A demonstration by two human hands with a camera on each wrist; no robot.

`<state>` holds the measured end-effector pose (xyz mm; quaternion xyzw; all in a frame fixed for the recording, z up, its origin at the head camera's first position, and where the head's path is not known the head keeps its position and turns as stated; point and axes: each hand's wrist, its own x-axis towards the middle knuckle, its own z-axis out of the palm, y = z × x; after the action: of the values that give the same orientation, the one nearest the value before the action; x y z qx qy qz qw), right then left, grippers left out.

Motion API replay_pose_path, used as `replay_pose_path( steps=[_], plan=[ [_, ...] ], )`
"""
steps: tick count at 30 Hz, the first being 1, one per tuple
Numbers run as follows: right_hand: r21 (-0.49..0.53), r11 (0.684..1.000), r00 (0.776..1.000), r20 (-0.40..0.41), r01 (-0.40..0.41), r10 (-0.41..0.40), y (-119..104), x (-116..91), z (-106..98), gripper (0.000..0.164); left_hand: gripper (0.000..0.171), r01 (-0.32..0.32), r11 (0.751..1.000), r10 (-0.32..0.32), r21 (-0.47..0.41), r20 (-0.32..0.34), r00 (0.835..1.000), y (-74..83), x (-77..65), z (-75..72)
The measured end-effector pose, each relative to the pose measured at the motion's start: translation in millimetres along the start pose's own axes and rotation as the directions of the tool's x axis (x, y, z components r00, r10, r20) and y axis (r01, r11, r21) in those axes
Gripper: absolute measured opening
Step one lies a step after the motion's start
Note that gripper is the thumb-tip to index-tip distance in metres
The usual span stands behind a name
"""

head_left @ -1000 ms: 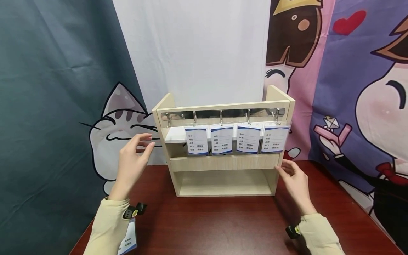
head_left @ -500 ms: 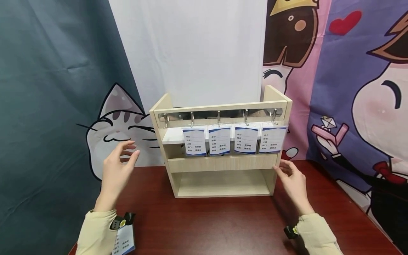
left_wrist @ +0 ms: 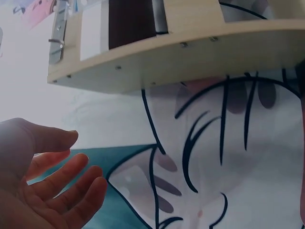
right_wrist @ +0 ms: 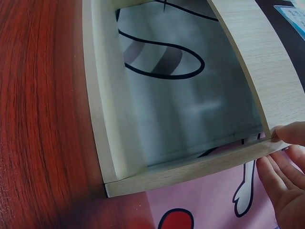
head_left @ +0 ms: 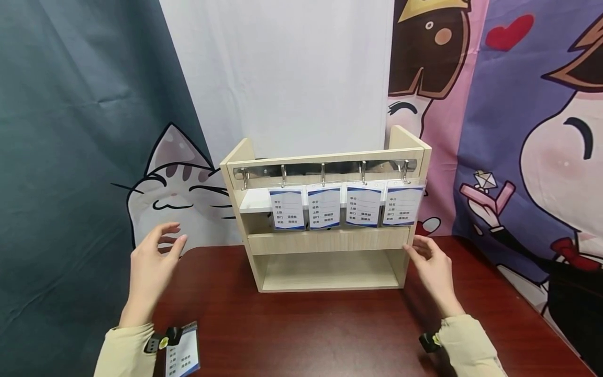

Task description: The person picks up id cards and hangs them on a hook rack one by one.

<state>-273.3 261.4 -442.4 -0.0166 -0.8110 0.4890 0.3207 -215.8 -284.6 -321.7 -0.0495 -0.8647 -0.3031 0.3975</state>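
A pale wooden rack [head_left: 330, 243] stands on the table, with several name badges [head_left: 324, 207] in clear sleeves hanging from the metal hooks [head_left: 323, 173] along its front. At its right side my right hand [head_left: 432, 269] grips the side board [right_wrist: 190, 168], thumb on the front edge and fingers on the outer face. My left hand [head_left: 152, 267] hovers to the left of the rack, fingers loosely bent and nothing in them. Below the left wrist another badge [head_left: 185, 352] lies on the table, partly covered by the wrist camera. The leftmost hook [head_left: 245, 179] bears no badge.
The dark red table [head_left: 301, 335] reaches forward under the rack. Behind it hang a white cloth [head_left: 282, 78] and printed cartoon curtains, with a cat figure [head_left: 174, 193] at the left and people figures at the right.
My left hand has moved left and down, away from the rack, uncovering more of the badge on the table. My right hand keeps its grip on the side board.
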Motion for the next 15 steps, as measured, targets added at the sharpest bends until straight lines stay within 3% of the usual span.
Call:
replay_pose_path(
  steps=[7,15],
  plan=[
    [-0.016,1.0,1.0,0.011,-0.002,0.002,-1,0,-1,0.039,0.038,0.039,0.998,-0.041,0.04,0.039,0.998,-14.2,-9.1,-14.1],
    [-0.021,1.0,1.0,0.01,-0.007,0.007,0,1,0,0.038,0.038,0.019,0.995,-0.023,0.096,0.043,0.999,-28.7,-16.0,-26.0]
  ],
)
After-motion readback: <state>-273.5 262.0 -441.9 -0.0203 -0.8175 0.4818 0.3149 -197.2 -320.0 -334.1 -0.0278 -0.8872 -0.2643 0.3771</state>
